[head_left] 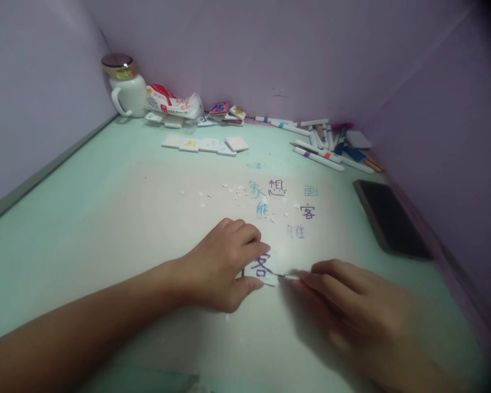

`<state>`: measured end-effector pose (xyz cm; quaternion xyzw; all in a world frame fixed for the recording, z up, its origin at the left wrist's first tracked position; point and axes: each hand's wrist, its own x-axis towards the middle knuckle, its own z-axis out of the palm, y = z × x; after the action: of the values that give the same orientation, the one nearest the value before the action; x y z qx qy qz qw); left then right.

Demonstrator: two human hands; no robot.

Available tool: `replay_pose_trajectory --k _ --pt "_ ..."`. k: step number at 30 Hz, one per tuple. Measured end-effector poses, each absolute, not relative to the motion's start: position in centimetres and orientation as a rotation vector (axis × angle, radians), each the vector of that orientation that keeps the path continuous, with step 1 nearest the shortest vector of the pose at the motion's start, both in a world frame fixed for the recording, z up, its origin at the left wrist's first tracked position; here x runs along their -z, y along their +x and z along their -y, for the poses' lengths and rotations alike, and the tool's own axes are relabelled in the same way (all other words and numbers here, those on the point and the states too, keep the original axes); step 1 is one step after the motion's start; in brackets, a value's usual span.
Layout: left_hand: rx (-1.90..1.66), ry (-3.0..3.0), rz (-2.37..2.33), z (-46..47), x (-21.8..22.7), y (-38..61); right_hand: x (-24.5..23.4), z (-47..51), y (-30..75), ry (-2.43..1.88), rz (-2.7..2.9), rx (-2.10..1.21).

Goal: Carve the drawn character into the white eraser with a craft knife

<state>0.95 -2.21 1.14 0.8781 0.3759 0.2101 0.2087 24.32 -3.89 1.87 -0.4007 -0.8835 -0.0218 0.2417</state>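
My left hand (223, 262) pinches a small white block (262, 268) flat on the pale green desk (85, 218); a purple character is written on the block's top. My right hand (352, 305), blurred by motion, is closed round a thin metal-tipped tool (288, 277) whose point touches the block's right edge. Small white chips (229, 191) lie scattered on the desk beyond the hands, beside several characters (278, 188) written in blue and purple on the desk surface.
A dark phone (388, 218) lies at the right. Several marker pens (323, 147) sit at the back right, white tiles (204, 144) at the back centre, a white mug (126, 90) and a snack packet (172, 101) in the far left corner. Purple walls enclose the desk.
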Motion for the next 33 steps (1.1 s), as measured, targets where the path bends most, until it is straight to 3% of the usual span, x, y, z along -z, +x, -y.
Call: replay_pose_trajectory --k 33 --pt "-0.585 2.458 -1.044 2.23 -0.99 0.98 -1.91 4.40 24.03 -1.149 2.426 0.217"
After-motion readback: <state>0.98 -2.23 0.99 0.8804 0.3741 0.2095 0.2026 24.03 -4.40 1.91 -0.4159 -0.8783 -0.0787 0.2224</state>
